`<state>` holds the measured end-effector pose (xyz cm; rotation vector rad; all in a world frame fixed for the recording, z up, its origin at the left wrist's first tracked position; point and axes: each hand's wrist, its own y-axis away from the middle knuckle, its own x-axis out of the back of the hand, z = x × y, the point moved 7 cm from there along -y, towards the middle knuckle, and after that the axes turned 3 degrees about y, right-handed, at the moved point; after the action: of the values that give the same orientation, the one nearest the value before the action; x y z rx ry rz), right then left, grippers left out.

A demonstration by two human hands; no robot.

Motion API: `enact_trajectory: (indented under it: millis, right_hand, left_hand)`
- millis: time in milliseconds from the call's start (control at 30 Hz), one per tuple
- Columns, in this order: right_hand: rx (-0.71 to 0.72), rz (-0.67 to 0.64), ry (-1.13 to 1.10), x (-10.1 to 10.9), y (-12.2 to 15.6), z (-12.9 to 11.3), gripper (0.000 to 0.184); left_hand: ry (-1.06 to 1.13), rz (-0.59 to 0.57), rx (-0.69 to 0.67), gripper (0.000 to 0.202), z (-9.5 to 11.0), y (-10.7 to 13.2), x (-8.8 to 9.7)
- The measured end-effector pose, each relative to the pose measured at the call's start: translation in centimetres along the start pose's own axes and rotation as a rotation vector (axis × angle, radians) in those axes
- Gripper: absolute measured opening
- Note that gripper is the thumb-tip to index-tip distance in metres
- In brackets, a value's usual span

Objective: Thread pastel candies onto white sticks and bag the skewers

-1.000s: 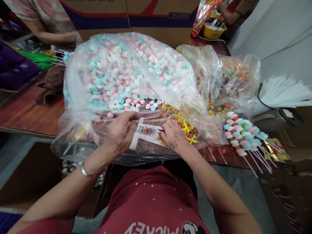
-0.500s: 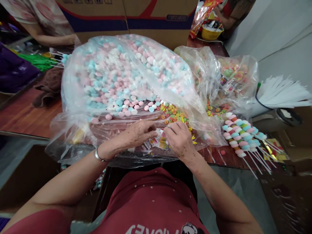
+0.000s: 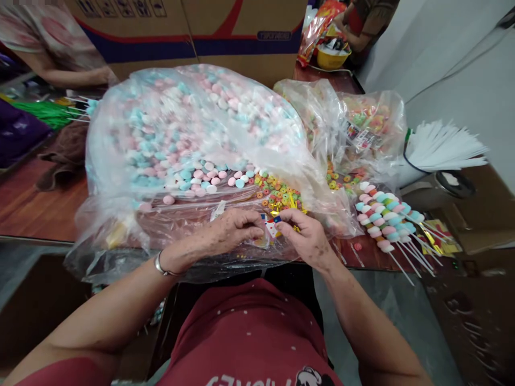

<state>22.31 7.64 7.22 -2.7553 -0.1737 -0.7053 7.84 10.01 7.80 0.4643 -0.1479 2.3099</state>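
Note:
My left hand (image 3: 229,229) and my right hand (image 3: 304,235) meet at the table's near edge, both pinched on a small printed clear packet (image 3: 269,227) held between their fingertips. Just beyond them lie gold twist ties (image 3: 281,205) and a scatter of small coloured ring candies (image 3: 279,192). A big clear bag of pink, blue and white marshmallows (image 3: 189,139) fills the table behind my hands. Finished marshmallow skewers (image 3: 382,214) on white sticks lie in a row to the right.
A second clear bag with coloured candies (image 3: 362,128) sits at back right, next to a bundle of white sticks (image 3: 442,147) in a holder. Cardboard boxes (image 3: 189,37) stand behind. Another person's arm (image 3: 68,75) rests at the far left, and another person (image 3: 362,21) is at the back right.
My hands have drawn together. The long packet held stretched between them a second ago is now bunched small between my fingertips. The view has shifted slightly right.

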Motion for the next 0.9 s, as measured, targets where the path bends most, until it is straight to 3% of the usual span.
enact_trajectory:
  millis: [167,333,433,567,700,800,900]
  right_hand:
    - [0.076,0.085,0.055,0.6,0.7,-0.7,0.010]
    - [0.237,0.044,0.156,0.1,2.0,-2.0,0.019]
    - [0.288,0.092,0.320,0.3,2.9,-2.5,0.026]
    - [0.286,0.208,0.444,1.2,4.1,-2.6,0.035]
    - [0.243,0.228,0.343,2.0,4.7,-2.2,0.030]
    - [0.152,0.152,0.155,2.4,4.6,-1.5,0.012]
    - [0.090,0.093,0.049,2.7,4.3,-1.0,0.008]
  left_hand:
    - [-0.168,0.073,-0.045,0.016,0.6,0.2,-0.8]
    - [-0.369,0.119,-0.195,0.022,0.8,1.0,-1.4]
    - [-0.348,0.119,-0.244,0.019,0.4,1.1,-1.8]
    - [-0.170,0.064,-0.177,0.016,0.1,0.4,-2.8]
    - [-0.102,0.088,-0.177,0.021,0.9,-0.1,-3.0]
    - [-0.189,0.109,-0.197,0.028,1.3,-0.3,-2.9]
    - [-0.205,0.069,-0.199,0.031,1.2,-0.5,-3.2]
